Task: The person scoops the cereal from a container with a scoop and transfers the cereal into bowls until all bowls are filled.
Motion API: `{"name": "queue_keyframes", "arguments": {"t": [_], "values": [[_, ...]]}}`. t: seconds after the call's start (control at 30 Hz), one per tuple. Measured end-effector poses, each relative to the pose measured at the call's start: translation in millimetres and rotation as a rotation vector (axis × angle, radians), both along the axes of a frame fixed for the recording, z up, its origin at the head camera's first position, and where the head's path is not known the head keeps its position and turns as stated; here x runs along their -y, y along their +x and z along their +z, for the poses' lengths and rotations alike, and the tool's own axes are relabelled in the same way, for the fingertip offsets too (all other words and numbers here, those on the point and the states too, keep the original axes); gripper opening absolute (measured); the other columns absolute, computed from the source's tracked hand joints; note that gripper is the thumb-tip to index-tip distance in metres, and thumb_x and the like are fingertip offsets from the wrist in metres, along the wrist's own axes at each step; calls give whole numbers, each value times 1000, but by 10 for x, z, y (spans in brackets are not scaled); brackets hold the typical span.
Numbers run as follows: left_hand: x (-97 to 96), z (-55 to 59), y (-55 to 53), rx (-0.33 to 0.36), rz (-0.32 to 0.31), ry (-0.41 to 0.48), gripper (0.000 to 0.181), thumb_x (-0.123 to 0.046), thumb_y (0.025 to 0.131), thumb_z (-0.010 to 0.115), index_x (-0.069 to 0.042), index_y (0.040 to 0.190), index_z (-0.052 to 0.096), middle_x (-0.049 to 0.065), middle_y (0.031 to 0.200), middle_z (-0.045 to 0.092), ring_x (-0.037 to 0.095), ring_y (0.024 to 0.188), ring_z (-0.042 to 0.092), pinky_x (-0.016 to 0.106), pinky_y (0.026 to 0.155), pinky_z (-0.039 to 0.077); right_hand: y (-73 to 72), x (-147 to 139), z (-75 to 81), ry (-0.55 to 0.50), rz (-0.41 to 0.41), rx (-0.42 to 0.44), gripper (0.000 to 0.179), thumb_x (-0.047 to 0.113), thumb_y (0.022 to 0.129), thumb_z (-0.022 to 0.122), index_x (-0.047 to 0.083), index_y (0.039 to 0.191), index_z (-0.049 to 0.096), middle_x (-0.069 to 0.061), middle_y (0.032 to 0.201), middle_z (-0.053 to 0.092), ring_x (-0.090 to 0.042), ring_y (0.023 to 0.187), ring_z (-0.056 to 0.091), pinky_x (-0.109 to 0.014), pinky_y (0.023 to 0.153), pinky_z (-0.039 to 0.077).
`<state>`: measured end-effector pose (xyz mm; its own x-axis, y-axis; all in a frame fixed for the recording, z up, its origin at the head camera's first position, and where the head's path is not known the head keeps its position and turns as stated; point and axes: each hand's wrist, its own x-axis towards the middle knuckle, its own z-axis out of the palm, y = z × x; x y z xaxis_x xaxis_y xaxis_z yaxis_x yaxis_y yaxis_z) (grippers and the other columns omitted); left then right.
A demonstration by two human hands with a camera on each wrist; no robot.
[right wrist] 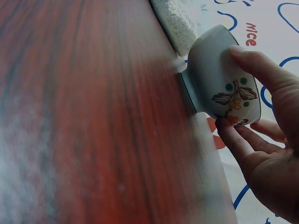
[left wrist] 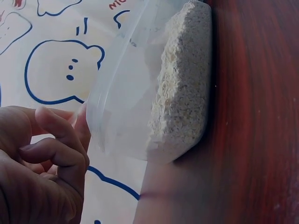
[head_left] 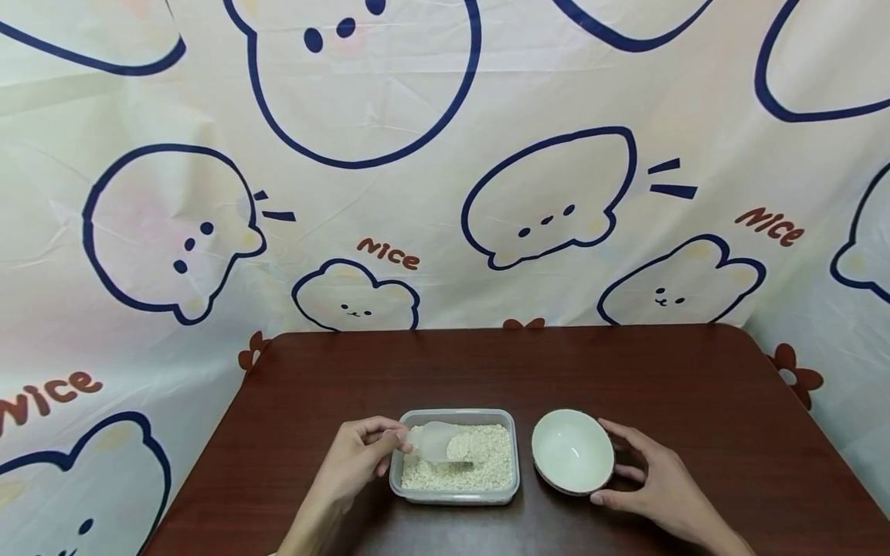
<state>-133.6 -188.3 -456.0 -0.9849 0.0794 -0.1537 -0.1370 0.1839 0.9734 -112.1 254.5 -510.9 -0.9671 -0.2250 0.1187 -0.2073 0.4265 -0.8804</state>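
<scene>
In the head view my left hand (head_left: 356, 457) pinches the handle of a translucent scoop (head_left: 434, 442). The scoop is held above a clear rectangular plastic container (head_left: 455, 500), with some pale flakes in its front end. More pale, oat-like flakes (head_left: 487, 472) fill much of the container; the left wrist view shows them heaped behind its wall (left wrist: 182, 79), while the scoop is hidden there. To the right of the container a small white bowl (head_left: 574, 452) stands upright, its inside bare. My right hand (head_left: 664, 483) holds its right side between thumb and fingers. A leaf-and-berry print shows on the bowl (right wrist: 219, 60).
Everything stands on a dark red-brown wooden table (head_left: 334, 371). Behind it and along the sides hangs a pale cloth (head_left: 431, 208) with blue bear outlines. A narrow gap separates container and bowl.
</scene>
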Motion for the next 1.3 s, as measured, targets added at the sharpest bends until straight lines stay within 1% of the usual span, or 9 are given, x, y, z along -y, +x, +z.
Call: {"name": "queue_keyframes", "arguments": {"t": [0.2, 0.4, 0.57, 0.67, 0.8, 0.9, 1.03, 1.23, 1.3], "values": [[74, 4, 3, 47, 6, 46, 25, -9, 99, 71, 10, 116, 72, 6, 85, 80, 4, 51, 45, 17, 46, 31, -1, -1, 7, 0, -2, 18, 102, 28, 69, 103, 14, 156, 53, -18, 144, 63, 11, 117, 60, -23, 87, 63], [107, 30, 4, 49, 4, 85, 26, -10, 101, 69, 11, 116, 70, 1, 84, 80, 3, 53, 46, 16, 46, 29, -3, 0, 9, -6, -8, 32, 101, 29, 69, 103, 16, 156, 53, -18, 145, 63, 10, 117, 61, -23, 88, 63], [94, 41, -13, 44, 28, 86, 22, -11, 101, 70, 7, 114, 72, 2, 84, 80, 4, 53, 46, 16, 45, 29, -4, -3, 7, -8, -12, 47, 102, 30, 69, 103, 17, 156, 53, -18, 145, 62, 10, 117, 60, -23, 88, 63], [68, 57, -29, 35, 42, 90, 20, -12, 101, 71, 5, 112, 74, 4, 85, 80, 5, 52, 46, 17, 45, 29, 0, -1, 2, -11, -9, 33, 102, 28, 69, 103, 16, 156, 53, -19, 144, 63, 10, 117, 61, -23, 87, 63], [30, 86, -51, 30, 24, 106, 24, -12, 101, 71, 8, 115, 72, 4, 85, 79, 5, 53, 46, 17, 46, 29, 3, 6, 0, -9, -5, 6, 101, 26, 69, 103, 14, 156, 53, -19, 144, 63, 10, 116, 61, -23, 87, 63], [5, 102, -66, 33, 6, 113, 29, -13, 101, 72, 10, 118, 70, 2, 84, 79, 5, 53, 46, 17, 47, 29, 7, 10, 2, -8, -5, 10, 101, 27, 69, 103, 15, 156, 53, -18, 144, 63, 11, 117, 60, -22, 87, 63], [-22, 112, -79, 36, 5, 117, 31, -15, 101, 72, 11, 119, 70, 2, 84, 79, 5, 53, 47, 17, 47, 29, 12, 19, 1, -7, -5, 2, 101, 26, 69, 103, 14, 156, 53, -18, 143, 63, 11, 117, 60, -22, 87, 63], [-81, 151, -88, 35, 4, 138, 30, -14, 100, 72, 11, 118, 70, 1, 84, 79, 5, 52, 47, 16, 46, 29, -1, 9, 10, -4, -15, 29, 102, 29, 68, 104, 15, 156, 53, -18, 145, 62, 13, 118, 58, -24, 88, 63], [-108, 163, -97, 33, -6, 154, 30, -13, 101, 72, 11, 117, 69, -1, 83, 79, 4, 53, 47, 16, 46, 29, -1, 3, 11, -6, -14, 32, 103, 28, 68, 104, 14, 156, 53, -19, 146, 62, 13, 118, 58, -24, 88, 63]]}}
